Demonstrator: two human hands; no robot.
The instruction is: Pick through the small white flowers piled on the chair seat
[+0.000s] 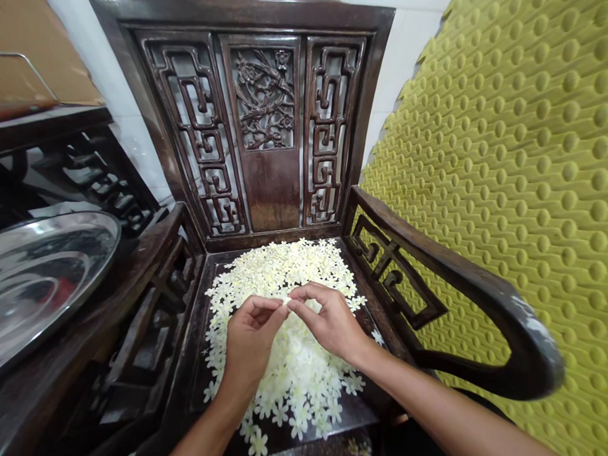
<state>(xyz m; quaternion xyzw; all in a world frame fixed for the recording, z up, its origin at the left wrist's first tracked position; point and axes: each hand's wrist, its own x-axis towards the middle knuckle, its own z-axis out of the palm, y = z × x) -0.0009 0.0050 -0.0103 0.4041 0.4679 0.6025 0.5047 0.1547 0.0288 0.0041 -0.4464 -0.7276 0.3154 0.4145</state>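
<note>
Many small pale-yellow, five-petalled artificial-looking flowers [309,367] lie heaped on the seat of a dark carved wooden chair [272,182]. Above the middle of the heap, my left hand [252,329] and my right hand [327,317] meet at the fingertips. Between them is a small white flower piece [286,300], pinched from both sides. Thumb and forefinger of each hand are pressed together around it, and the other fingers are curled. Which part of the flower each hand holds is too small to make out.
A round shiny metal tray [100,262] rests at the left, beside the chair's left arm [150,260]. The right arm [466,302] curves toward me. Behind it stands a yellow-green studded foam sheet [546,179]. A cardboard box [33,58] is at the upper left.
</note>
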